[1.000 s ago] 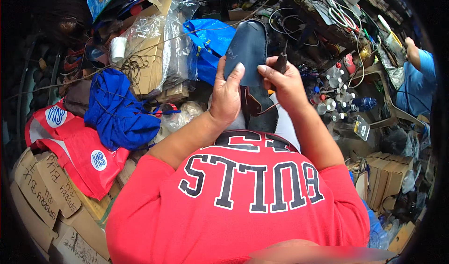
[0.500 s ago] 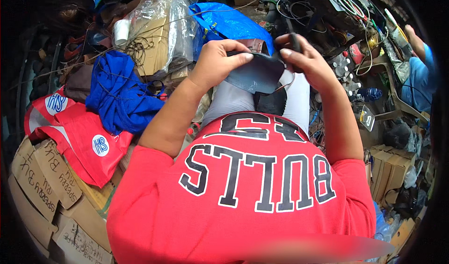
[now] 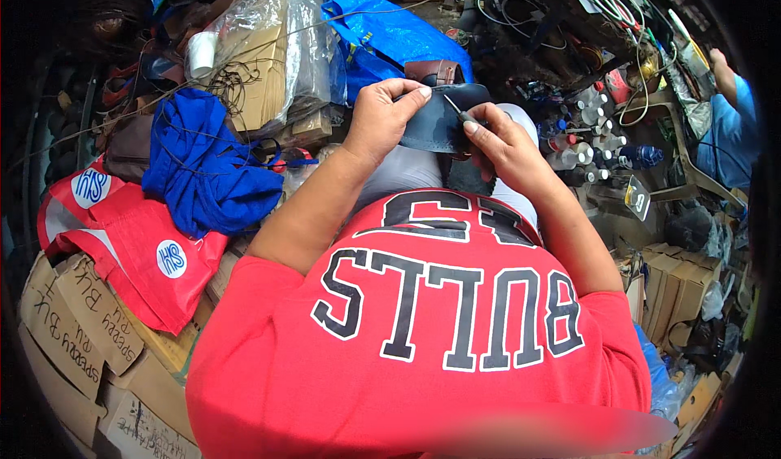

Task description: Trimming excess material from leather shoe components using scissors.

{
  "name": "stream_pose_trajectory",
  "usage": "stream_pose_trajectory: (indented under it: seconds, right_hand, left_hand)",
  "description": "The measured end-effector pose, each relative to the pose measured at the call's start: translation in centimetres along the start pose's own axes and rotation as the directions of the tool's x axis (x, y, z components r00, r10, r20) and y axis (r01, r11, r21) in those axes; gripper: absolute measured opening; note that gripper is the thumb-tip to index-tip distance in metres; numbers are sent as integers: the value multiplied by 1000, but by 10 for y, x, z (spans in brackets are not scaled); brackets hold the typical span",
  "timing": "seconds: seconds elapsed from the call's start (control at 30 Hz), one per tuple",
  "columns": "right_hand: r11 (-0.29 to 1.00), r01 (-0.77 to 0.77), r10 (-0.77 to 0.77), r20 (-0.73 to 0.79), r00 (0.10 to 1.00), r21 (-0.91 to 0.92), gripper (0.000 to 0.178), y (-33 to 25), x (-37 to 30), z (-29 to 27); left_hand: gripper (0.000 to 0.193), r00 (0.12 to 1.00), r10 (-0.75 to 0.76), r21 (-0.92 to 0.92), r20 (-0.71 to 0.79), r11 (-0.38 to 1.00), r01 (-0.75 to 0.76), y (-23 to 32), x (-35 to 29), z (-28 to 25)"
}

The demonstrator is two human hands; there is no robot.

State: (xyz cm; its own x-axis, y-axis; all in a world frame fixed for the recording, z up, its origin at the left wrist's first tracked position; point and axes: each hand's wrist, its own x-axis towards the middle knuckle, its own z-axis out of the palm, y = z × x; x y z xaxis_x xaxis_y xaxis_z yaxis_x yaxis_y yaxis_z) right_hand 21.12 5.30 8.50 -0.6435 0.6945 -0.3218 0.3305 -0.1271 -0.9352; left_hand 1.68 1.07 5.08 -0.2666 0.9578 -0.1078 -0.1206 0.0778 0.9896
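Over my lap is a dark blue-black leather-like piece [image 3: 429,127] with a curved near edge that looks stitched or punched. The thumb and fingers of my left hand [image 3: 384,119] pinch its upper left edge. My right hand [image 3: 506,146] is closed round a slim awl-like tool [image 3: 455,108], its thin point slanting up and left across the piece. Whether the tip has pierced the piece I cannot tell. Just beyond lies a brown leather item [image 3: 434,71] with a strap. A dark object [image 3: 470,176] rests between my legs, mostly hidden.
A blue plastic bag [image 3: 390,40] lies ahead. On the left are blue cloth [image 3: 210,162], a red bag [image 3: 122,235], a white cup [image 3: 202,54] and cardboard boxes [image 3: 77,329]. Several small bottles [image 3: 590,134] stand at right, near another person's blue garment [image 3: 724,138].
My right hand has come down and left, bringing the tool from pointing upward to lying across the dark piece. That piece has turned slightly; my left hand still pinches it.
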Motion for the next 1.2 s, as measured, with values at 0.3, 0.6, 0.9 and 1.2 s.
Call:
stream_pose_trajectory:
  seconds: [0.3, 0.6, 0.9, 1.2]
  right_hand:
    - [1000, -18, 18, 10, 1000, -7, 27, 1, 6, 0]
    - [999, -4, 3, 23, 1000, 32, 27, 7, 8, -1]
    - [920, 223, -184, -149, 972, 321, 25, 3, 10, -1]
    - [998, 6, -11, 66, 998, 69, 28, 19, 3, 1]
  left_hand:
    - [13, 999, -38, -56, 16, 998, 39, -2, -3, 1]
    - [11, 996, -72, -147, 44, 986, 77, -5, -2, 1]
    - [10, 996, -64, -95, 67, 993, 70, -14, -3, 2]
    - [11, 983, -176, -198, 51, 963, 183, -13, -5, 3]
